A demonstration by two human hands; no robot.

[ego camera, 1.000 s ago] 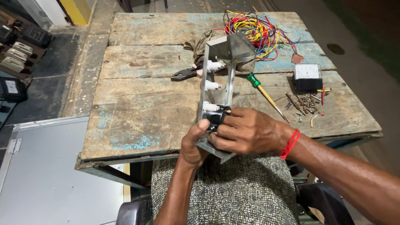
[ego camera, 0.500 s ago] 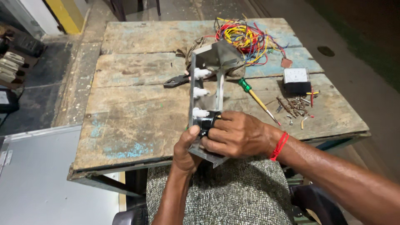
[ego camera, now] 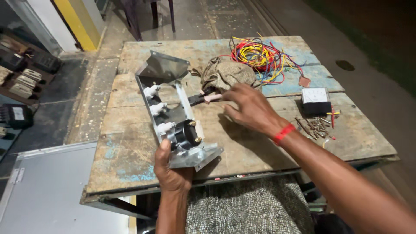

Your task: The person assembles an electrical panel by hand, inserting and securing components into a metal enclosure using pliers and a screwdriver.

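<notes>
Both arms are bare from the wrist up as far as the view reaches, with no sleeves, gloves, rings or watch showing. The left hand (ego camera: 171, 173) carries nothing on its wrist. The right hand (ego camera: 251, 108) has a thin red band (ego camera: 284, 133) around its wrist, snug and plain. The lap is covered in grey, speckled woven cloth (ego camera: 247, 208).
</notes>
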